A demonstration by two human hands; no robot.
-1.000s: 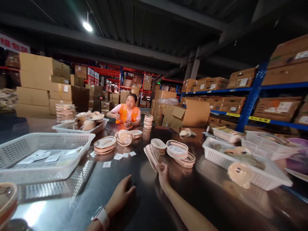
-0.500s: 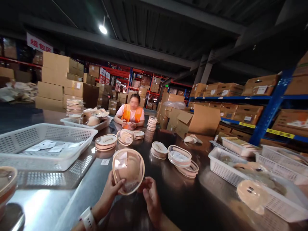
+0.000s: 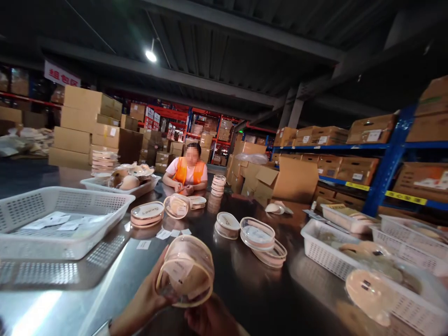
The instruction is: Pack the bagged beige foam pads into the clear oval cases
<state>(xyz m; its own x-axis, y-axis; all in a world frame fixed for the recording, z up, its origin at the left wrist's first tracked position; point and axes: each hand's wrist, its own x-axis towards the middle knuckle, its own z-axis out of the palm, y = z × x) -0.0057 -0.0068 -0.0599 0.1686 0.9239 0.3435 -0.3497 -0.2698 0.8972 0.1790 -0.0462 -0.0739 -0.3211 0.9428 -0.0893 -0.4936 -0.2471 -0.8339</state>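
Note:
A rounded clear plastic case [image 3: 187, 270] with beige rims is tilted in front of me, with a beige cup-shaped piece and a white printed slip showing inside. My left hand [image 3: 154, 291] is closed around its left side, partly hidden behind it. Under the case's lower rim, my right hand [image 3: 210, 319] has curled fingers against the edge; they are dark and partly covered. Several white paper slips [image 3: 143, 244] lie on the table just beyond. Similar lidded cases stand farther off, including an oval case [image 3: 147, 212] at left and another oval case [image 3: 227, 224] at right.
A white perforated basket [image 3: 122, 205] with paper slips stands at left. On the right, a white basket [image 3: 315, 247] holds wrapped beige pieces. Across the dark shiny table [image 3: 259, 298] sits a person in an orange vest [image 3: 182, 172], near a stack of cases [image 3: 218, 185].
The case has tipped and sits lower, with its side now showing. My right hand has moved from beside it to under its lower rim. More paper slips have come into sight behind it.

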